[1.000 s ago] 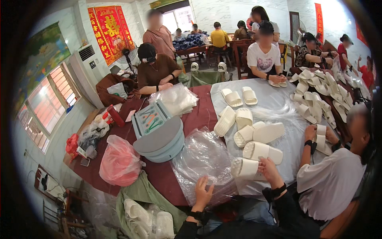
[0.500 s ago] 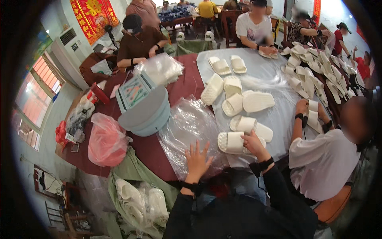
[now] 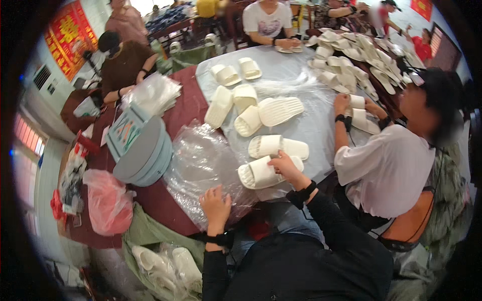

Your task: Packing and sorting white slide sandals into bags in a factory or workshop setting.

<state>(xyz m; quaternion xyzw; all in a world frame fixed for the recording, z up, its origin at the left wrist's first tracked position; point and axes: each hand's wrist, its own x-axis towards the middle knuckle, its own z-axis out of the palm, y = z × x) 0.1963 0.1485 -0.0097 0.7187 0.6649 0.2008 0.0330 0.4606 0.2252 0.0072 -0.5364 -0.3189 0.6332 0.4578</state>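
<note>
My right hand [image 3: 287, 169] is closed on a cream slide slipper [image 3: 261, 172], its fingers at the rear edge of the strap. The slipper lies on its sole, with a similar slipper [image 3: 266, 146] just beyond it. Over the near end of a stack of clear plastic bags [image 3: 198, 155] is my left hand [image 3: 216, 205], its fingers apart and slightly bent, holding nothing I can see. Farther off, several more cream slippers [image 3: 247, 119] lie on the pale plastic sheet [image 3: 311, 130], one showing its ribbed sole.
A grey-blue tub [image 3: 145, 155] and a pink plastic bag [image 3: 106, 200] stand left. An open green sack [image 3: 135, 228] of bagged slippers is below. On the right, a person in a white shirt [image 3: 381, 165] handles slippers beside a large slipper pile [image 3: 346, 60]. Others sit across the table.
The whole view has swung to the right, so the table appears farther left. My left hand's fingers have gone from widely spread to slightly bent. My right hand stays at the same slipper.
</note>
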